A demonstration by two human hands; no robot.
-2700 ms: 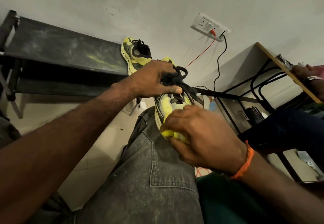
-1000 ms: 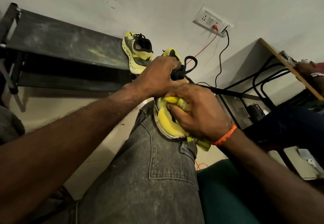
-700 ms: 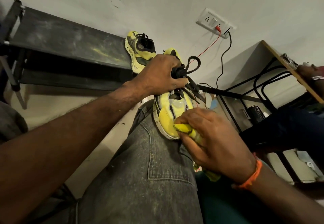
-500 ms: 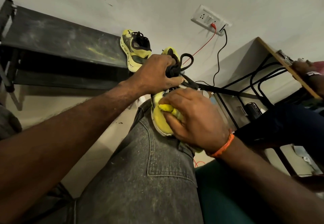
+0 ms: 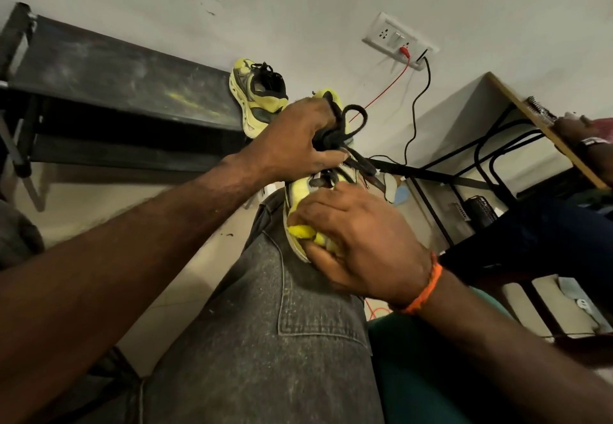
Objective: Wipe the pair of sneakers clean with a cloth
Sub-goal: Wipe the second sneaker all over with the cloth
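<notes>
A yellow sneaker (image 5: 298, 191) with black laces rests on my knee, toe toward me. My left hand (image 5: 297, 140) grips it at the collar and bunched laces. My right hand (image 5: 358, 241) holds a yellow cloth (image 5: 303, 231) pressed against the toe, fingers curled round it. Most of the cloth is hidden under that hand. The second yellow sneaker (image 5: 257, 95) stands on the end of the black bench (image 5: 109, 82) against the wall.
A wall socket (image 5: 399, 42) has a red wire and a black cable hanging down behind the shoe. A desk with a black metal frame (image 5: 517, 115) stands at the right, where another person sits. Tiled floor lies left of my leg.
My right hand has kept rubbing the cloth back and forth over the shoe's front, and now sits lower on the toe than half a second ago. My left hand's grip is unchanged.
</notes>
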